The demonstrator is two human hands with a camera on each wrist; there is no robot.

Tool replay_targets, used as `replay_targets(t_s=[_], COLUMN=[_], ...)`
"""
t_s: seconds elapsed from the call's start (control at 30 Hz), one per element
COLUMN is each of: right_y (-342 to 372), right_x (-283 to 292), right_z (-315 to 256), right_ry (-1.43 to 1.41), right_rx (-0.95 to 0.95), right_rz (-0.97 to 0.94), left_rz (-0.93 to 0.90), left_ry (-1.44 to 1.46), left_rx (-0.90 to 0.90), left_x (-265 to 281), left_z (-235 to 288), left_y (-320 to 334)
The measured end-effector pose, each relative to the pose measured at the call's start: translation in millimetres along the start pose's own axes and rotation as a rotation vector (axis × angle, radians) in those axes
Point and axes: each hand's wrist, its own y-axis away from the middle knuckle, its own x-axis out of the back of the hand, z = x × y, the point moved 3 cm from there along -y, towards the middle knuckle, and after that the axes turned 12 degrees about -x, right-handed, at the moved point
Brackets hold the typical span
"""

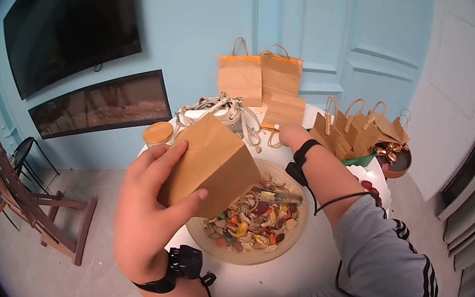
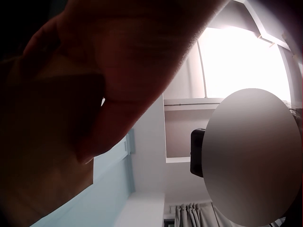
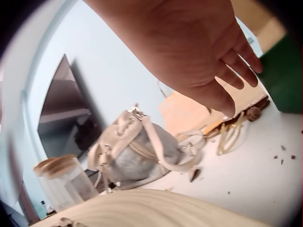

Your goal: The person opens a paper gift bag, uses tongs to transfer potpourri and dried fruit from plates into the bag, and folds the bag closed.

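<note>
My left hand (image 1: 147, 205) grasped the bag (image 1: 211, 167) over the bowl (image 1: 291, 239) at 11 o'clock; my right hand (image 1: 294, 135), fingers released and extended, was at the bowl's 1 o'clock.

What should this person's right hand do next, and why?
Perhaps pinch the handle of the paper bag lying beyond the bowl: the right hand appears empty and outstretched near it, while the left hand is occupied, holding another bag.
</note>
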Motion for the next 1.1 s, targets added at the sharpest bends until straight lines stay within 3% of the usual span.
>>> replay_targets(t_s=[0.2, 0.33, 0.4, 0.5, 0.63, 0.7, 0.8, 0.9, 1.0, 1.07, 1.1], right_y=[-26.4, -24.8, -26.4, -22.2, -32.8, -36.1, -41.8, -47.5, -10.1, 9.4, 22.7], right_x=[-54.6, -43.1, -38.3, -37.4, -51.4, -52.4, -56.7, -57.8, -7.3, 23.6, 28.0], right_z=[5.1, 9.4, 13.5, 14.9, 17.2, 18.6, 23.2, 21.9, 2.7, -9.7, -15.1], right_ry=[0.003, 0.038, -0.044, -0.201, 0.01, -0.002, -0.013, 0.014, 0.027, -0.409, -0.587], right_rx=[-0.078, -0.076, -0.08, -0.111, -0.097, -0.093, -0.091, -0.024, 0.009, 0.097, 0.183], right_rz=[0.037, -0.106, -0.056, 0.099, -0.081, -0.094, -0.098, -0.051, -0.079, -0.028, -0.136], left_rz=[-0.022, 0.002, 0.052, -0.101, 0.043, 0.056, 0.111, 0.079, 0.039, 0.135, 0.155], left_ry=[-0.055, -0.086, -0.1, -0.127, -0.148, -0.019, -0.157, -0.071, -0.241, -0.194, -0.183], left_rx=[0.024, -0.039, -0.067, 0.074, -0.05, 0.011, -0.024, -0.026, -0.05, -0.095, -0.089], left_x=[-0.1, 2.5, 4.6, -0.7, 8.2, 11.7, 13.4, 14.8, 9.7, 12.4, 14.9], left_z=[-4.4, -4.4, -5.8, -11.8, -3.6, -3.6, -1.6, 1.7, 2.1, 3.1, 1.9], left_y=[1.1, 3.0, 1.1, -5.1, 2.5, 3.8, 7.6, 10.4, 6.1, 6.3, 7.2])
